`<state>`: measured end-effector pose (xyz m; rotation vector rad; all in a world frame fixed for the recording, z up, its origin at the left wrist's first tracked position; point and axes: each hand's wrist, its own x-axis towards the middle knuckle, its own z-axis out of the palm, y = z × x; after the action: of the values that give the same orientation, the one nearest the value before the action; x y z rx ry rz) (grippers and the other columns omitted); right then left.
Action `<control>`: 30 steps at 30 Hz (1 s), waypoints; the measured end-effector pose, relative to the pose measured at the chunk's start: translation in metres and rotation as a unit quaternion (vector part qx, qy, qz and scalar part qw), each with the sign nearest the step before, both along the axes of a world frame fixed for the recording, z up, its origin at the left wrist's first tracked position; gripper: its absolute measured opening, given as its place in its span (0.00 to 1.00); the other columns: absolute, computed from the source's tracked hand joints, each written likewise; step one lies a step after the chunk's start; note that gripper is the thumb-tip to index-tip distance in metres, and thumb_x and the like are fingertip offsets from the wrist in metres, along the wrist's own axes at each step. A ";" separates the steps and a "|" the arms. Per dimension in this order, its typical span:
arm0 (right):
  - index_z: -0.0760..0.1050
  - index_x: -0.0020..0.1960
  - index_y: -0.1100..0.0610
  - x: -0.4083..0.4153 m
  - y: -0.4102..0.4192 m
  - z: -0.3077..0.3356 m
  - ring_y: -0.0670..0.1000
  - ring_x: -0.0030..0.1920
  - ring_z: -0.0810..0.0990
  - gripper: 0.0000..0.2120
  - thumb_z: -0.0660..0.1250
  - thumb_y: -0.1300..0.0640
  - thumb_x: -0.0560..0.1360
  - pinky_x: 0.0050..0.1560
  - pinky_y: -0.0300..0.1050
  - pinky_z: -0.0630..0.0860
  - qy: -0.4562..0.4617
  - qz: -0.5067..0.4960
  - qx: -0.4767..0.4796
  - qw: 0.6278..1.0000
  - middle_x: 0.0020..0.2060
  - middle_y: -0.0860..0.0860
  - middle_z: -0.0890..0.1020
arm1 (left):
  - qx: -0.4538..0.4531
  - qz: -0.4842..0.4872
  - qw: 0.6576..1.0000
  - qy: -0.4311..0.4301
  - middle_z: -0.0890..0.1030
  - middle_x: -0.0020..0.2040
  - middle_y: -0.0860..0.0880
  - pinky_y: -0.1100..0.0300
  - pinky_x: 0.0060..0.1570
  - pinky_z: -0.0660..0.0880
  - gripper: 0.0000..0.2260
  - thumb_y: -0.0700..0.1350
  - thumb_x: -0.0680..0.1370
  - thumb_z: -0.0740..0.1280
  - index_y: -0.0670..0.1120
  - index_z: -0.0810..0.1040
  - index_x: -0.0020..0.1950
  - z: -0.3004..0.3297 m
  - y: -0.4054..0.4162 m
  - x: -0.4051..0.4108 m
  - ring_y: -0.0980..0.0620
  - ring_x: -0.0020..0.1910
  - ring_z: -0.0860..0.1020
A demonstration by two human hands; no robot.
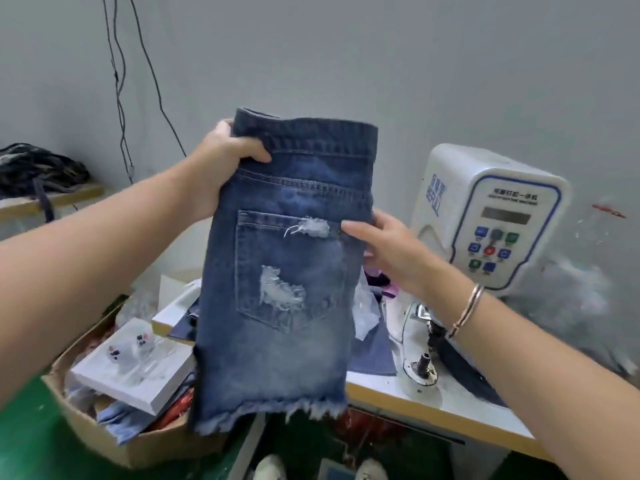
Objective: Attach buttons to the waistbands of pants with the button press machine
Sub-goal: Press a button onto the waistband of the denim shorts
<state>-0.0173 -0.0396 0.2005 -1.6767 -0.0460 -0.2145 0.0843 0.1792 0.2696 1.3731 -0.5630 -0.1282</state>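
Observation:
A folded pair of dark blue denim shorts with ripped patches and a frayed hem hangs in the air in front of me, back pocket facing me. My left hand grips the waistband at its top left corner. My right hand touches the right edge of the shorts at pocket height, fingers spread along the fabric. The white button press machine with a button panel stands to the right. Its lower die post sits on the table below my right wrist.
A cardboard box with white boxes and cloth sits low on the left, on the green floor. The white table carries denim pieces and plastic bags. Dark cloth lies on a shelf at far left. Cables hang on the wall.

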 end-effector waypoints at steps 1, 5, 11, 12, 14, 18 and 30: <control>0.76 0.56 0.54 0.010 0.002 -0.007 0.51 0.47 0.83 0.10 0.69 0.57 0.75 0.49 0.51 0.81 -0.003 -0.017 0.023 1.000 0.49 0.50 0.85 | 0.022 0.017 1.000 -0.009 0.80 0.48 0.46 0.57 0.30 0.79 0.22 0.35 0.71 0.68 0.48 0.67 0.61 0.001 -0.002 0.013 0.50 0.37 0.82; 0.78 0.53 0.59 0.069 0.015 -0.020 0.54 0.41 0.82 0.11 0.70 0.55 0.74 0.42 0.47 0.79 0.011 -0.093 0.111 0.989 0.48 0.59 0.84 | 0.115 0.090 0.983 -0.110 0.79 0.46 0.50 0.61 0.34 0.77 0.24 0.37 0.74 0.72 0.53 0.64 0.61 0.000 -0.010 0.082 0.53 0.40 0.81; 0.46 0.78 0.57 0.156 0.013 -0.049 0.60 0.73 0.60 0.41 0.67 0.47 0.75 0.71 0.53 0.62 0.103 -0.201 -0.257 0.940 0.74 0.60 0.58 | 0.396 0.232 0.851 -0.256 0.63 0.74 0.38 0.47 0.72 0.61 0.37 0.49 0.74 0.73 0.42 0.58 0.77 -0.072 -0.045 0.176 0.40 0.72 0.64; 0.46 0.78 0.56 0.161 0.015 -0.064 0.59 0.75 0.54 0.40 0.65 0.46 0.76 0.74 0.54 0.55 0.074 -0.196 -0.341 0.917 0.76 0.60 0.53 | 0.435 0.206 0.837 -0.259 0.61 0.75 0.39 0.46 0.72 0.60 0.35 0.51 0.76 0.70 0.43 0.59 0.77 -0.095 -0.053 0.181 0.40 0.74 0.62; 0.50 0.78 0.52 0.167 0.024 -0.100 0.56 0.77 0.47 0.35 0.62 0.44 0.77 0.75 0.55 0.49 0.019 -0.139 -0.440 0.887 0.77 0.57 0.49 | 0.509 0.134 0.809 -0.261 0.59 0.77 0.42 0.43 0.72 0.58 0.28 0.54 0.79 0.63 0.47 0.60 0.77 -0.147 -0.069 0.181 0.43 0.75 0.60; 0.45 0.78 0.49 0.159 0.035 -0.177 0.53 0.77 0.39 0.34 0.55 0.39 0.78 0.74 0.60 0.45 0.036 -0.108 -0.557 0.822 0.77 0.50 0.37 | 0.590 0.104 0.758 -0.256 0.48 0.80 0.50 0.43 0.75 0.45 0.25 0.55 0.83 0.48 0.55 0.46 0.79 -0.235 -0.082 0.165 0.52 0.79 0.47; 0.58 0.76 0.52 0.048 0.018 -0.179 0.41 0.75 0.50 0.28 0.61 0.53 0.77 0.73 0.36 0.48 -0.015 -0.101 -0.374 0.922 0.76 0.46 0.55 | 0.312 0.107 0.848 -0.415 0.72 0.69 0.40 0.45 0.67 0.66 0.24 0.34 0.70 0.63 0.40 0.75 0.66 -0.237 -0.109 0.055 0.41 0.71 0.69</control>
<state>0.0308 -0.0217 0.0212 -2.4470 0.0270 -0.4144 0.1390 0.0703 0.0330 2.1215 -1.1444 0.5454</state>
